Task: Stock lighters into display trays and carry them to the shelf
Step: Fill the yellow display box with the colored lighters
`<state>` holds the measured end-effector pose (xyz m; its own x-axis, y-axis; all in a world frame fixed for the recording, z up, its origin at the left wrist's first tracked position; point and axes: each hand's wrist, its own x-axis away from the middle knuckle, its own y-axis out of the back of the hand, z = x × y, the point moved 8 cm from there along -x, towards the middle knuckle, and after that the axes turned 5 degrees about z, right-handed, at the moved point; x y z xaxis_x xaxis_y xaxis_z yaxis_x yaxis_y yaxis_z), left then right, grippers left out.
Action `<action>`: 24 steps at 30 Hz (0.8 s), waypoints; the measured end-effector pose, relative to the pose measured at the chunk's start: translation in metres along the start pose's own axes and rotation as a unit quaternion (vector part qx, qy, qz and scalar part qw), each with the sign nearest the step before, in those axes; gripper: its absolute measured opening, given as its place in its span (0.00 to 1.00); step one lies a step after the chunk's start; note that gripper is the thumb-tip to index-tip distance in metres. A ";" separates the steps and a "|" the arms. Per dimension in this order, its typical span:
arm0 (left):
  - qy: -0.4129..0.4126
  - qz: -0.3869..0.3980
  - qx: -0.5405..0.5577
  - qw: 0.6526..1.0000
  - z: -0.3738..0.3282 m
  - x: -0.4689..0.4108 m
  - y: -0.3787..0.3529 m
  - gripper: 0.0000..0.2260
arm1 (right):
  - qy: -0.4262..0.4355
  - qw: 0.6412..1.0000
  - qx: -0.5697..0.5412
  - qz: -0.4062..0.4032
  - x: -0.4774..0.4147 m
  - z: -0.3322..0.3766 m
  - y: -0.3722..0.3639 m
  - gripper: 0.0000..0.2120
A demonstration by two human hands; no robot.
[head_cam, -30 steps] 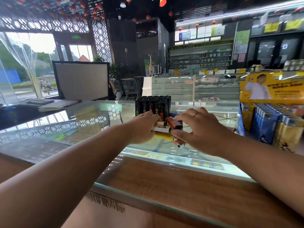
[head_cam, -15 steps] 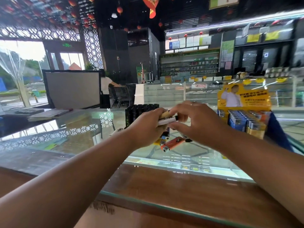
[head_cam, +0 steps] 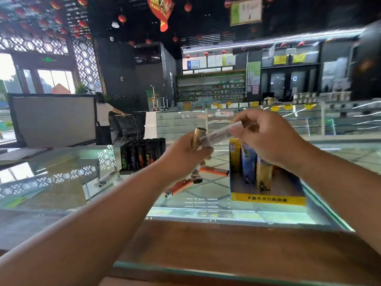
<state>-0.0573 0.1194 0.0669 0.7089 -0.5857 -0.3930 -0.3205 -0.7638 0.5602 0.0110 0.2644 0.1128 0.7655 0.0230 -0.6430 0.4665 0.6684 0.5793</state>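
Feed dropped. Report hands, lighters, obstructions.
Left hand grips gold lighter. Right hand pinches pale lighter. Yellow tray part-filled. Orange lighters loose on glass counter beside tray.

Left hand (head_cam: 181, 157) and right hand (head_cam: 270, 141): both bare. The forearms are likewise uncovered as far as the frame edges.

Lighters on the glass worktop (head_cam: 51, 195)
A tray of black lighters (head_cam: 142, 155), a yellow display tray (head_cam: 268, 200), loose orange lighters (head_cam: 214, 171) and one pale lighter (head_cam: 103, 181) rest there.
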 end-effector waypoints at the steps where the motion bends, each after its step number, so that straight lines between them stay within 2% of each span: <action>1: 0.009 -0.008 0.033 0.999 -0.001 -0.003 -0.003 0.02 | -0.008 1.000 -0.009 -0.009 0.001 -0.005 0.009 0.02; 5: 0.047 -0.020 0.144 0.988 -0.010 -0.016 -0.021 0.03 | -0.022 1.000 -0.001 -0.015 0.007 -0.019 0.034 0.03; 9: 0.049 -0.031 0.165 0.985 -0.023 -0.030 -0.038 0.05 | -0.027 0.998 0.057 0.017 0.008 -0.025 0.050 0.04; 13: 0.037 -0.035 0.132 0.990 -0.034 -0.044 -0.051 0.06 | -0.038 0.983 0.153 0.089 0.009 -0.032 0.052 0.03; 19: -0.008 -0.032 0.033 0.999 -0.047 -0.063 -0.061 0.08 | -0.087 0.973 0.145 0.154 0.010 -0.054 0.040 0.06; 24: -0.059 -0.049 -0.033 0.996 -0.037 -0.072 -0.063 0.06 | -0.133 0.982 0.073 0.111 0.009 -0.080 0.042 0.03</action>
<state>-0.0646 0.2201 0.0869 0.6542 -0.5394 -0.5302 -0.2084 -0.8024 0.5592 0.0017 0.3522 0.0913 0.9353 -0.0513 -0.3500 0.3183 0.5540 0.7693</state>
